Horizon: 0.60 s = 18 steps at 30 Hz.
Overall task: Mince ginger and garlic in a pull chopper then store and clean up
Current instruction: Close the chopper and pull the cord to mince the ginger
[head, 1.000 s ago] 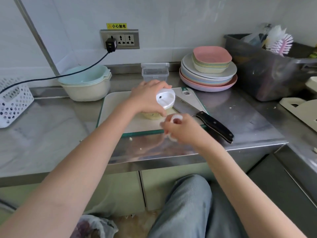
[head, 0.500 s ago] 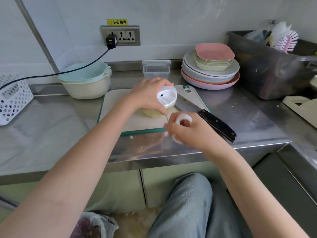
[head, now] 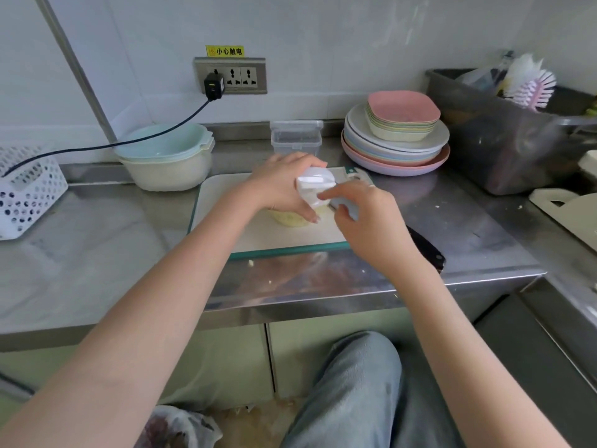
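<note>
On the cutting board [head: 226,208], the left hand [head: 284,185] grips the pull chopper [head: 311,195] around its white lid; the right hand [head: 368,218], just beside it, pinches the pull handle [head: 347,206].

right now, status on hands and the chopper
Left hand grips pull chopper on cutting board. Right hand holds the pull handle by the lid. Mince inside. Knife under right wrist.

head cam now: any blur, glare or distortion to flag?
Head view: the chopper lid is blown out white and smeared; the right hand is slightly motion-blurred; the steel counter shows soft glare; wide-angle bending tilts the wall trim and counter edges.
</note>
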Available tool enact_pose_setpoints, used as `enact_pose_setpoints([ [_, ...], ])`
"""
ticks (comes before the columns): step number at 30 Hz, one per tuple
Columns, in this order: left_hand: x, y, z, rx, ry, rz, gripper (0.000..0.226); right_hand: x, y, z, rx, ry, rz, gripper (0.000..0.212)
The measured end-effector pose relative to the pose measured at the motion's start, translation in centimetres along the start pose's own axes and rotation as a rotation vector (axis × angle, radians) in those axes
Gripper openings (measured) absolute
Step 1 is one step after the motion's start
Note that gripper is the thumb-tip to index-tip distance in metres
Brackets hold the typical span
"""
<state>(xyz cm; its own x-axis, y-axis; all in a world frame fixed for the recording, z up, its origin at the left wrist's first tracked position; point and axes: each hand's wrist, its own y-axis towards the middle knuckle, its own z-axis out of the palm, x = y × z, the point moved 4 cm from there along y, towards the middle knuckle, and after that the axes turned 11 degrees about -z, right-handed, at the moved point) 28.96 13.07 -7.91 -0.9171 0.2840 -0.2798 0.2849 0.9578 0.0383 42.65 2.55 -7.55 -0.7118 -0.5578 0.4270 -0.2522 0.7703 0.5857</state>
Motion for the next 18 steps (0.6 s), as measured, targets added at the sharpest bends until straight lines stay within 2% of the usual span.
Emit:
enact_pose_setpoints([
  [2, 0.1, -0.2, -0.1, -0.034, -0.032, 0.015, 0.101, -1.3, -0.1, -0.4, -0.045, -0.026, 0.068, 0.038],
  [4, 0.4, -0.6, -0.2, -0.109, -0.142, 0.016, 0.096, -2.3, 0.4, -0.4, -0.016, -0.017, 0.104, 0.047],
  [6, 1.2, -0.9, 0.1, -0.213, -0.241, -0.010, 0.090, -2.4, 1.7, 0.6, 0.085, 0.019, 0.058, 0.063],
  [8, 1.6, -1.2, 0.4, -0.263, -0.141, -0.014, 0.090, -2.5, 2.9, 2.4, 0.224, 0.033, 0.035, 0.068],
  [10, 1.8, -1.3, 0.6, -0.195, 0.036, -0.014, 0.094, -2.8, 3.8, 3.6, 0.262, 0.029, 0.059, 0.061],
  [12, 2.0, -1.3, 0.2, -0.105, 0.125, -0.039, 0.098, -3.0, 4.6, 3.7, 0.211, 0.002, 0.076, 0.055],
  [18, 2.1, 0.4, -1.9, -0.056, 0.021, -0.093, 0.073, -1.8, 4.8, 4.0, 0.083, 0.200, 0.125, 0.044],
])
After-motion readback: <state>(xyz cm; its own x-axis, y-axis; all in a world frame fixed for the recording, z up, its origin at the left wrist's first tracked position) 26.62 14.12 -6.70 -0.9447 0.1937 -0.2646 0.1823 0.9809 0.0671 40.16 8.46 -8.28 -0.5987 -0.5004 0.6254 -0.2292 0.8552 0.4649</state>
